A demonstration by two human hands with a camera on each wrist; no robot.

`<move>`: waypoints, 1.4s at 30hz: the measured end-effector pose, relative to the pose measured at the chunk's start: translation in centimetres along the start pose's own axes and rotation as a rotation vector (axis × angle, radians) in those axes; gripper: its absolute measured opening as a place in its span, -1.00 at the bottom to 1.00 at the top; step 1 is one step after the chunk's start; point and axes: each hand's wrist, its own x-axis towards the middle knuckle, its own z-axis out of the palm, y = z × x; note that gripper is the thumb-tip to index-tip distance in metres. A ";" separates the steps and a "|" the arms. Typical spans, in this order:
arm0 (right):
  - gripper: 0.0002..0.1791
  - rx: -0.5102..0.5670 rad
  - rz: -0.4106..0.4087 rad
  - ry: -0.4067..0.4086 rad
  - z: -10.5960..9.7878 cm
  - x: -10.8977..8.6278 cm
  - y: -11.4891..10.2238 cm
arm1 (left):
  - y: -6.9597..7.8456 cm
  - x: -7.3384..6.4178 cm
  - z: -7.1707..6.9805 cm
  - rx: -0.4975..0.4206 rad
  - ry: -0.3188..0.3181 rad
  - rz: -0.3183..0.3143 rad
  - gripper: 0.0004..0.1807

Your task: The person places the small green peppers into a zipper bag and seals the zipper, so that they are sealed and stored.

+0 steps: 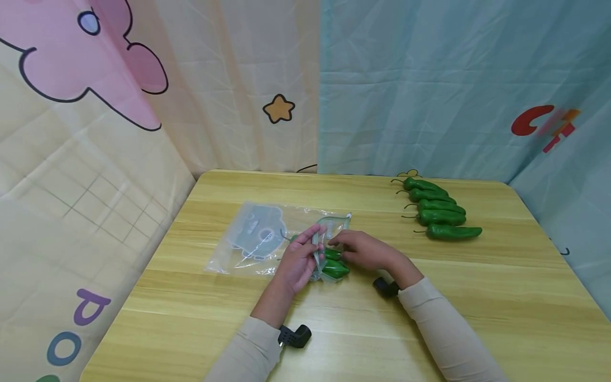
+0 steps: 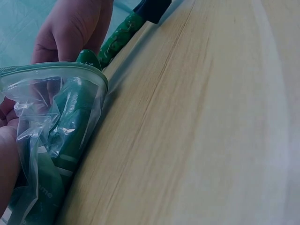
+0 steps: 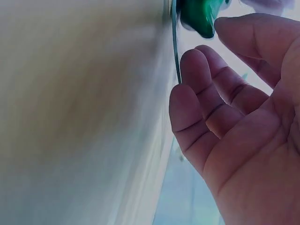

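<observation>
A clear zip bag (image 1: pixel 226 260) with a printed blue figure lies flat, its mouth toward the right. My left hand (image 1: pixel 300 260) holds the bag by its mouth, thumb at the green-edged rim. Inside sit green chili peppers (image 1: pixel 335 268), partly hidden by that hand; in the left wrist view, one pepper (image 2: pixel 87 57) pokes up at the rim. My right hand (image 1: pixel 369 253) is at the bag mouth, fingers loosely bent. In the right wrist view, its thumb tip is right by a pepper's end (image 3: pixel 200 18), with nothing gripped between the fingers.
Several green chili peppers (image 1: pixel 441 217) lie in a column at the right back of the wooden table (image 1: pixel 353 329), stems pointing left. Printed curtains (image 1: pixel 410 85) hang behind and beside the table. A black wrist camera (image 1: pixel 295 336) sits on each wrist.
</observation>
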 end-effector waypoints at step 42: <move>-0.61 -0.147 0.285 0.257 -8.3 -11.4 5.5 | 0.1 0.0 0.2 0.020 0.063 -0.054 -0.48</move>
